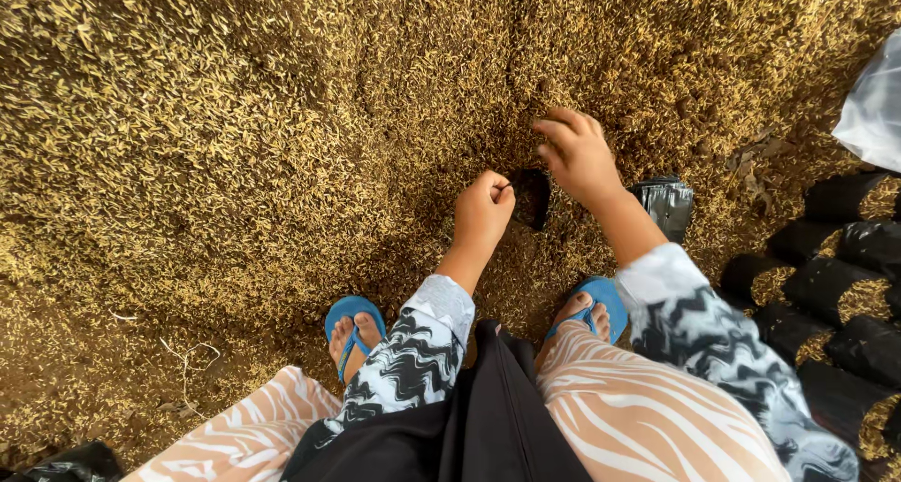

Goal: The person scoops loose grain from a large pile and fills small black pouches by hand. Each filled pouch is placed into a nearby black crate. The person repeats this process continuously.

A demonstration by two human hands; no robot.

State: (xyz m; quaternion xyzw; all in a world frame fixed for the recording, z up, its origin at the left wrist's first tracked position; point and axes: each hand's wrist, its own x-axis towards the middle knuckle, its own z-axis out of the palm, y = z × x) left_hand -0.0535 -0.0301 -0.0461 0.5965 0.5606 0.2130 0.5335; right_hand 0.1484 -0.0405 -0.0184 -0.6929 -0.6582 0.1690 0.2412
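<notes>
husks (235,144) spread wide; left hand (482,210) pinches bag (531,197) rim, right hand (577,153) half-open over it.

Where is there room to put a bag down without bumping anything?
The wide husk heap left of the left hand lies open, as does the heap beyond the right hand. The right edge is crowded with filled black bags and a pale sack.

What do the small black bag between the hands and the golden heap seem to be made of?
Small black bag: probably thin plastic film; the flat spare bag nearby shines and creases. Golden heap: dry, matte grain husks, seemingly rice hulls, loose and pointed. Left hand pinches the bag's rim; right hand scoops husks.
</notes>
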